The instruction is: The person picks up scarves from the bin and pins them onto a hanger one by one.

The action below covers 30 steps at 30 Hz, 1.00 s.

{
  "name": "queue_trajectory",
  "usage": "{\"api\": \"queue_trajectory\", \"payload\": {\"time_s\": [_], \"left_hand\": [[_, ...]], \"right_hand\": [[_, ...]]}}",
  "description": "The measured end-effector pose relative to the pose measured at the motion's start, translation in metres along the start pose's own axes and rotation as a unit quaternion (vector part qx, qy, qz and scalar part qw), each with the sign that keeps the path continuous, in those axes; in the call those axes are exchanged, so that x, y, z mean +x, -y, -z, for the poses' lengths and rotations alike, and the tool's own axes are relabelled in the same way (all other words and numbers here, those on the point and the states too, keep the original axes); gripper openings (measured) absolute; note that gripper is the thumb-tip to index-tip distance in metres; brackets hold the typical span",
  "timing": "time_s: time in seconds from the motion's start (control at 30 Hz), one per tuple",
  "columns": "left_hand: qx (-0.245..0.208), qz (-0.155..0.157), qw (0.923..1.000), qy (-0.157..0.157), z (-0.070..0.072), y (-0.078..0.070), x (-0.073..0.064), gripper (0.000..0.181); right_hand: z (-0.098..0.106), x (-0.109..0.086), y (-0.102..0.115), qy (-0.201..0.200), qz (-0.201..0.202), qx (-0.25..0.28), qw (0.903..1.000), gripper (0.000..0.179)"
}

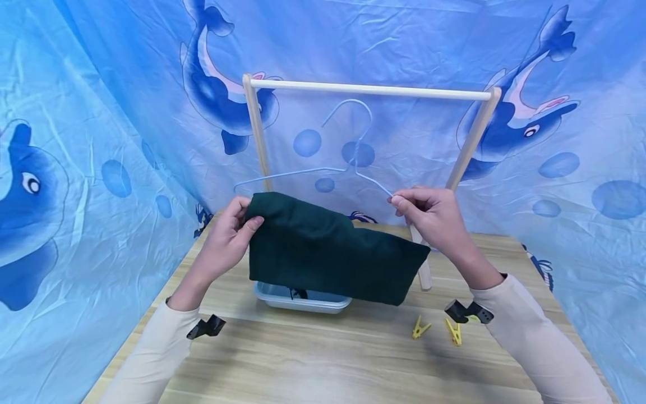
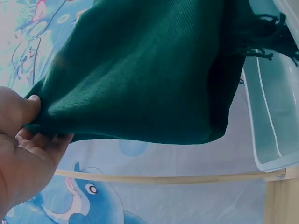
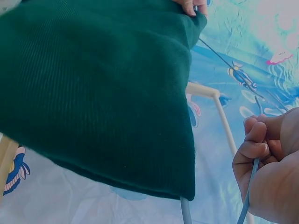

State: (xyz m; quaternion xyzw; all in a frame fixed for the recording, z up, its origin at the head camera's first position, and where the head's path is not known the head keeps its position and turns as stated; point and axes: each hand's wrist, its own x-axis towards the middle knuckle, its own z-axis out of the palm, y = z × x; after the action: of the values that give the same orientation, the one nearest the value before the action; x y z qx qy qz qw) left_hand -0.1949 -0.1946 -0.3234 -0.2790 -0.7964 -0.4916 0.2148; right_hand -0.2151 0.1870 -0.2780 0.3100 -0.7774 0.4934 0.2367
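Dark green cloth point(image 1: 333, 252) is hanging in mid-air above the tabletop point(image 1: 303, 359), toward its far edge, partly covering a pale blue plastic tray point(image 1: 303, 306). Left hand point(image 1: 227, 235) is pinching the cloth's upper left corner between thumb and fingers. Right hand point(image 1: 429, 216) isn't gripping fabric; it's pinching the right end of a light blue wire hanger point(image 1: 356, 152) (can't tell whether the lower bar is running through the fold, the fabric's hiding it).

Handling-wise, I'm guessing we're dealing with something light, floppy and hard to damage, probably not slipping in the fingers much, maybe sliding a bit on smooth wire. I'd be taking hold along the top edge near both corners, since the right side is sagging lower.

Texture's showing best up close: fine ribbing, matte, kinda woolly. Some dark knotted fringe point(image 2: 261, 52) is showing by the tray, not sure it's belonging to the same piece. Hanger's looking thin, with a twisted neck and rounded hook. Behind it, a pale wooden rack point(image 1: 368, 88) with a round crossbar is standing near the tabletop's far edge, and two yellow clips point(image 1: 454, 333) are lying toward the right edge.
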Motion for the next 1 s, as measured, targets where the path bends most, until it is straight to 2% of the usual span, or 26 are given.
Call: {"api": "queue_trajectory", "payload": {"time_s": [0.2, 0.4, 0.5, 0.67, 0.77, 0.87, 1.0], "left_hand": [[0.041, 0.0, 0.9989, -0.023, 0.001, 0.004, 0.0, 0.011], [0.08, -0.035, 0.9938, -0.07, 0.002, 0.007, 0.0, 0.013], [0.061, -0.054, 0.9925, -0.091, 0.001, 0.008, 0.0, 0.014], [0.002, -0.074, 0.9899, -0.121, -0.003, 0.01, -0.003, 0.013], [-0.004, -0.068, 0.99, -0.124, -0.003, 0.012, -0.005, 0.015], [0.005, -0.046, 0.9926, -0.112, -0.002, 0.015, -0.007, 0.018], [0.017, 0.007, 0.9941, -0.107, -0.002, 0.018, -0.008, 0.02]], "right_hand": [[0.001, 0.0, -0.002, -0.006, 0.001, -0.009, 0.9999, 0.014], [0.004, 0.002, -0.002, -0.024, 0.003, -0.025, 0.9994, 0.011], [0.006, 0.004, 0.0, -0.033, -0.001, -0.037, 0.9988, 0.01], [0.007, 0.006, 0.001, -0.036, -0.006, -0.045, 0.9983, 0.01], [0.007, 0.006, 0.002, -0.036, -0.003, -0.044, 0.9984, 0.01], [0.007, 0.006, 0.003, -0.035, 0.003, -0.042, 0.9985, 0.01], [0.008, 0.005, 0.005, -0.036, 0.007, -0.038, 0.9986, 0.01]]}}
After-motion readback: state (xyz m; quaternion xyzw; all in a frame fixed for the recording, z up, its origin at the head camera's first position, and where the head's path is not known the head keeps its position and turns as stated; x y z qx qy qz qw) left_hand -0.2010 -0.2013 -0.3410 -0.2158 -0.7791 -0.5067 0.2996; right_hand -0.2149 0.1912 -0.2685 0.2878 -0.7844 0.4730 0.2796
